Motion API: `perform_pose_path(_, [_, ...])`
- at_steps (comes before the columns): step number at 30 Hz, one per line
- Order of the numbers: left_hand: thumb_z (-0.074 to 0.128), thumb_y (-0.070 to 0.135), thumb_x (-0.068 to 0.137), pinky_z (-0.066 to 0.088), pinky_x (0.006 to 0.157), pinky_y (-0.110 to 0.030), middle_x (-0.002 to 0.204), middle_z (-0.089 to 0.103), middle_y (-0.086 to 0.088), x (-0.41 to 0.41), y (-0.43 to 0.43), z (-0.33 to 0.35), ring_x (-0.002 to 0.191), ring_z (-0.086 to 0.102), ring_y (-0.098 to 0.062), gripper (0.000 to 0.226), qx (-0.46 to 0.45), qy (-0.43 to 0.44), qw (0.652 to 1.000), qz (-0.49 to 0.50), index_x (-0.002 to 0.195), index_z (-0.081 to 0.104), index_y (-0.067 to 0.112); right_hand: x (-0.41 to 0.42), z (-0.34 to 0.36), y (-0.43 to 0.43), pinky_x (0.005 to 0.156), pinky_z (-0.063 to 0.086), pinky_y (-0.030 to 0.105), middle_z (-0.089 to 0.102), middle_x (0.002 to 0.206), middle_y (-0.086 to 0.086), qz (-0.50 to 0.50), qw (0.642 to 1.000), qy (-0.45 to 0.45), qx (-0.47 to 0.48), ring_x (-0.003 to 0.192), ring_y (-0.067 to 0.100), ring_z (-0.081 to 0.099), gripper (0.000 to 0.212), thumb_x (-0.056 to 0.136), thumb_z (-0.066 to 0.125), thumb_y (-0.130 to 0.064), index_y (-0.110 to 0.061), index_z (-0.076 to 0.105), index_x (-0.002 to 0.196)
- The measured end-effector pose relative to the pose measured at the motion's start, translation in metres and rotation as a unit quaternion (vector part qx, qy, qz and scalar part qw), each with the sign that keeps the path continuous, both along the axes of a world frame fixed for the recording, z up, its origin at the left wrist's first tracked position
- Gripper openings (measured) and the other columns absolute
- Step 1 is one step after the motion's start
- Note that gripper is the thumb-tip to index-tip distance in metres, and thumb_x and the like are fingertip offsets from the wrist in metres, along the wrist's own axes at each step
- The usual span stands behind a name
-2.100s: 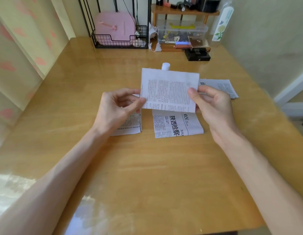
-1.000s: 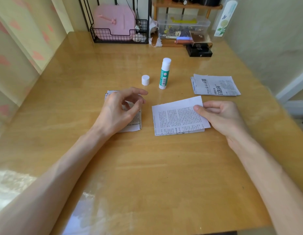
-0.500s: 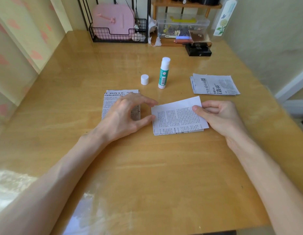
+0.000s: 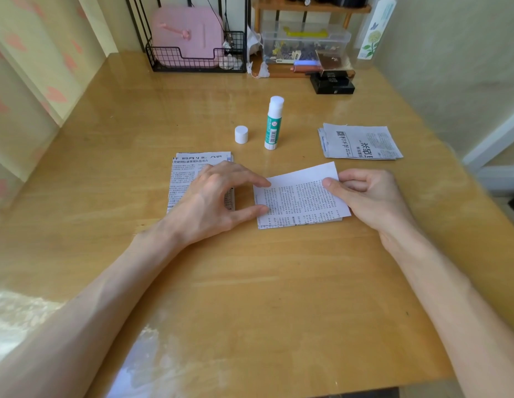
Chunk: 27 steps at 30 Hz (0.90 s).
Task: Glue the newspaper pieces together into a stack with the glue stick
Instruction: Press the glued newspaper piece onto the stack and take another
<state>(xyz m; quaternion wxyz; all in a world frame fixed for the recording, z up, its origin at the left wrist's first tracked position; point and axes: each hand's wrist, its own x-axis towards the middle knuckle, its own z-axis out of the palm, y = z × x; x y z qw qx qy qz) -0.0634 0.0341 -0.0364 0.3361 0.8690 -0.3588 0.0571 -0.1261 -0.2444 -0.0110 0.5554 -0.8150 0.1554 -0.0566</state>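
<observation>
My right hand (image 4: 367, 193) pinches the right edge of the top newspaper piece (image 4: 298, 191), which lies askew on the stack (image 4: 293, 221) at mid-table. My left hand (image 4: 218, 196), relaxed, presses thumb and forefinger on its left edge. Wide table (image 4: 250, 282) runs to the near edge. Beyond stands the uncapped glue stick (image 4: 273, 124). At the back, a wire basket (image 4: 175, 60) holds a pink case (image 4: 188, 31).

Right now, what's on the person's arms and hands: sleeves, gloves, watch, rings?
Nothing worn that shows. The left hand and right hand are bare: no gloves, no rings visible. The left forearm and right forearm are bare to the frame edge, with no sleeve, watch or band in view.
</observation>
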Motion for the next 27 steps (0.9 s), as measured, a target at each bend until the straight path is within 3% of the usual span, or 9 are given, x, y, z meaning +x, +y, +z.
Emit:
perform_pose_path(5, [0.076,0.058,0.085,0.041,0.103,-0.043,0.12,0.067,0.02,0.0003,-0.0005,0.0,0.119,0.058,-0.004,0.043,0.008,-0.007,1.0,-0.004,0.121,0.072,0.036,0.0004,-0.001,-0.0001,0.087,0.06,0.03,0.082,0.086,-0.006,-0.002,1.0,0.001,-0.001,0.087,0.007,0.078,0.012,0.093,0.081,-0.026,-0.015,0.079,0.099])
perform_pose_path(13, [0.073,0.07,0.081,0.039,0.101,-0.035,0.115,0.068,0.019,0.0004,-0.0013,-0.0035,0.115,0.058,-0.005,0.05,0.017,-0.014,1.0,-0.008,0.118,0.072,0.037,0.0006,-0.0016,0.0001,0.084,0.06,0.028,0.081,0.083,-0.009,-0.002,1.0,-0.003,-0.011,0.084,0.006,0.078,0.008,0.093,0.081,-0.026,-0.023,0.076,0.089])
perform_pose_path(21, [0.07,0.076,0.078,0.039,0.104,-0.039,0.116,0.069,0.019,0.0013,-0.0017,-0.0064,0.117,0.057,-0.006,0.056,0.029,-0.018,0.999,-0.01,0.119,0.071,0.038,0.0016,-0.005,-0.0003,0.08,0.059,0.028,0.081,0.082,-0.007,0.0,1.0,-0.011,-0.024,0.085,0.012,0.078,0.008,0.093,0.081,-0.028,-0.023,0.077,0.089])
perform_pose_path(27, [0.069,0.077,0.079,0.04,0.104,-0.042,0.116,0.069,0.018,0.0022,-0.0016,-0.0067,0.118,0.058,-0.007,0.057,0.031,-0.02,0.999,-0.011,0.119,0.071,0.037,0.0038,-0.0089,-0.0002,0.076,0.056,0.024,0.08,0.081,-0.008,-0.003,0.999,-0.021,-0.032,0.079,0.005,0.076,0.01,0.093,0.082,-0.03,-0.023,0.076,0.09])
